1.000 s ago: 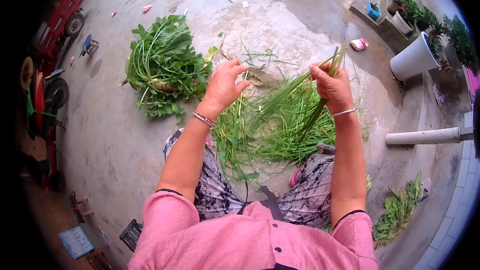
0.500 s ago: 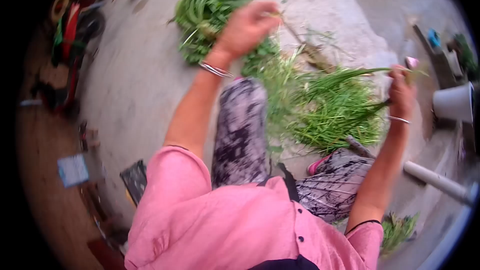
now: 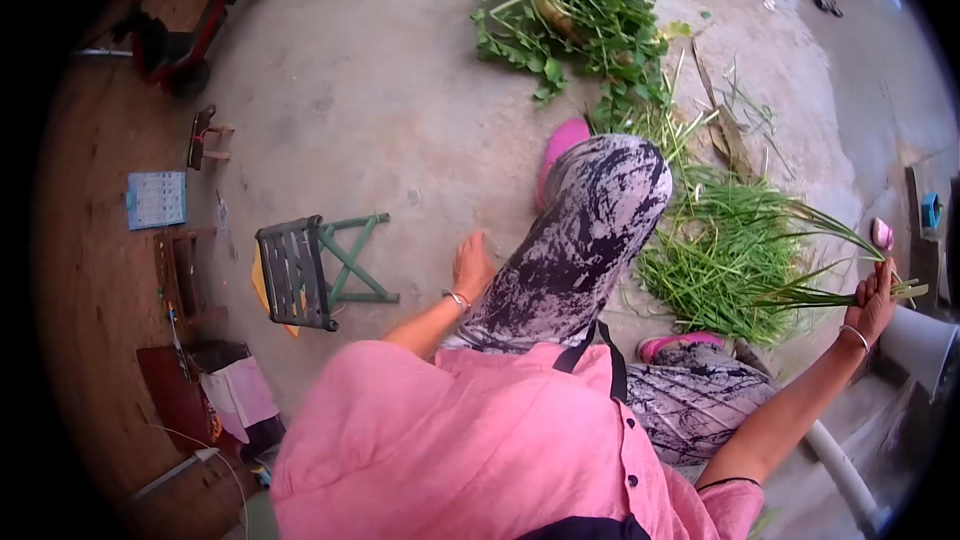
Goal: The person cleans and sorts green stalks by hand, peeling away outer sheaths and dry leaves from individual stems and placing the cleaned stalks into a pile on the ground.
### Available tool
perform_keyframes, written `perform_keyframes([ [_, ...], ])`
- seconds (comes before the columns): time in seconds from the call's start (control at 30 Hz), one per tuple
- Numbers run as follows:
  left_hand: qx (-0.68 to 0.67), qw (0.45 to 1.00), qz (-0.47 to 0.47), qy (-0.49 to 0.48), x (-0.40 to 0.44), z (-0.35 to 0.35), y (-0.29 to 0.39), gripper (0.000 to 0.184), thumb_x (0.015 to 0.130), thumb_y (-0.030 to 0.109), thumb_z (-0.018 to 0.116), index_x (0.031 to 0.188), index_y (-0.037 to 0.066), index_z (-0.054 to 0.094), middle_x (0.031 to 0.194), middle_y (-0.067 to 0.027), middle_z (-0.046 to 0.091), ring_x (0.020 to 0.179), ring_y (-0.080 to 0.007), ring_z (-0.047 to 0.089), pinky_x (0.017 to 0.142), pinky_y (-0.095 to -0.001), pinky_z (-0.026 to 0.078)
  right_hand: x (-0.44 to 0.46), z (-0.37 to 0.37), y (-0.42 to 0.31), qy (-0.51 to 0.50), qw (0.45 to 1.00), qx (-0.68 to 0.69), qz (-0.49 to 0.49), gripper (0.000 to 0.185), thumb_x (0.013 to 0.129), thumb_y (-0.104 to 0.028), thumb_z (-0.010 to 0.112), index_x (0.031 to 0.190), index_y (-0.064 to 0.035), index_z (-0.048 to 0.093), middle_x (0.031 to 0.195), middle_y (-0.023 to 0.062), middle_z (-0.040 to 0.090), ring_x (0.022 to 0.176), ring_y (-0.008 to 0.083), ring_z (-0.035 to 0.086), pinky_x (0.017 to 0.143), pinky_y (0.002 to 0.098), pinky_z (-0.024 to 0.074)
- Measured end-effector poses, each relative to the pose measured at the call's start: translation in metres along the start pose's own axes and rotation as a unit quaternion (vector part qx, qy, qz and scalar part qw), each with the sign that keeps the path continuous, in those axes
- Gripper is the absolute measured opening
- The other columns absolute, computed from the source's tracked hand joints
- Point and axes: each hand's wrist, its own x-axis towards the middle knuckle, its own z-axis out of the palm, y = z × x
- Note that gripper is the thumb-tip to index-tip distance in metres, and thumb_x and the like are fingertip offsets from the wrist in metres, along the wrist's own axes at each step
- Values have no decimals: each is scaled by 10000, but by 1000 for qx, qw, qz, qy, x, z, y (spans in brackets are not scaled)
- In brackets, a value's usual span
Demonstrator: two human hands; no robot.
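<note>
My right hand (image 3: 876,298) is closed around a small bunch of chives (image 3: 815,294), their long green leaves trailing left and pale ends sticking out to the right. Below those leaves lies a loose pile of chives (image 3: 720,255) on the concrete floor. My left hand (image 3: 473,265) is lowered beside my left knee, with nothing visible in it; its fingers look loosely apart and show only in part. Farther ahead sits a heap of leafy greens (image 3: 590,0) with a brownish root among the stalks.
A folding stool (image 3: 345,260) with green legs and a dark slatted seat stands to the left. Dry stalks (image 3: 728,135) lie beyond the pile. At the right are a white bucket (image 3: 915,345) and a pale pipe (image 3: 840,470). A red machine (image 3: 190,45) stands at upper left.
My left hand has come down from above the greens to beside my knee. My right hand keeps hold of the chives, farther right in view. The view has turned leftward, showing the whole stool.
</note>
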Motion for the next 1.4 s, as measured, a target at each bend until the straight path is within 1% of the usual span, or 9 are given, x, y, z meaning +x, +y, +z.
perform_keyframes([
  [0.2,-278,950,-140,14,95,-16,105,360,770,64,515,1109,-18,430,1055,-230,523,1058,-336,490,910,-375,379,-14,27,-7,-27,999,11,13,141,841,-171,620,891,-53,562,755,27,587,418,-14,290,327,152,174],
  [0.27,-335,917,-59,207,130,-69,149,320,803,71,536,1100,0,438,1074,-141,517,1031,-237,497,849,-338,415,-26,40,-7,-47,999,10,5,133,845,-172,614,863,-53,558,716,10,566,414,-14,291,324,156,174],
  [0.37,-319,900,27,296,179,-115,161,337,794,30,538,1113,-11,437,1115,-126,498,1057,-201,480,877,-303,415,-31,40,-5,-74,997,-12,-3,86,860,-151,590,869,-69,565,615,-58,472,405,-16,283,324,164,177],
  [0.53,-487,865,112,38,190,-143,241,279,860,49,517,1124,-30,474,947,-78,605,883,-127,572,817,-243,454,-72,82,-21,-50,995,-83,24,144,840,-218,616,835,-80,577,602,-60,473,423,1,322,364,173,215],
  [0.67,-366,890,254,-98,163,-133,347,229,843,82,563,1058,4,562,986,-80,616,899,-134,583,806,-256,468,-80,89,-17,-123,992,-21,25,123,833,-159,625,855,-51,570,672,2,552,413,2,341,346,161,217],
  [0.8,-268,810,462,-244,134,-113,425,322,831,141,600,1119,12,538,1009,-91,610,912,-171,586,827,-285,467,-89,97,-27,-154,987,-29,38,145,798,-173,661,819,-45,595,635,-13,537,425,12,355,368,172,248],
  [1.07,-337,723,354,-488,125,-63,460,253,860,188,583,1028,2,548,942,-24,593,864,-83,548,768,-244,459,-83,96,-28,-157,980,-95,79,228,746,-234,714,795,-43,599,618,-23,531,502,49,429,447,192,330],
  [1.13,-437,653,209,-582,128,-52,452,223,893,205,532,1030,30,555,923,-5,581,842,-63,537,755,-236,455,-79,97,-20,-161,977,-106,88,227,753,-231,709,788,-37,596,623,-19,534,509,53,437,444,196,328],
  [1.4,-445,671,199,-558,118,-58,459,232,887,203,544,1050,39,529,975,-9,552,876,-64,526,765,-231,447,-66,101,-10,-159,967,-183,86,258,769,-257,691,714,-17,611,603,-3,554,528,68,477,470,210,364],
])
